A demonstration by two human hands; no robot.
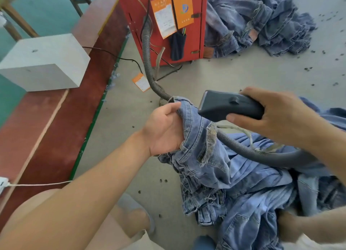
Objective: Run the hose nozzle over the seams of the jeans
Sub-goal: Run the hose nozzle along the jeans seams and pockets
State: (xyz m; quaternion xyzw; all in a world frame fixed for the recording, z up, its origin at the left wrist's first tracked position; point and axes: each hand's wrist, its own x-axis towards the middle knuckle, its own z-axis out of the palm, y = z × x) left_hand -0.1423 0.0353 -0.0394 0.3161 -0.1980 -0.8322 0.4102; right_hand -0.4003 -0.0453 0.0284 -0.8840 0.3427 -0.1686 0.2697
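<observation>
Holding item one, the jeans point(204, 156): my left hand point(164, 129) clenches the bunched denim at its upper edge, lifting it off the near-right pile. Item two, hose nozzle point(230, 107): my right hand point(273, 114) grasps its dark body, mouth facing left, just above the fabric, apparently not touching. Corrugated hose point(148, 51) trails to the far red machine point(161, 23). Step, as I judge: positioning before a pass. Next: lower the mouth onto a seam.
</observation>
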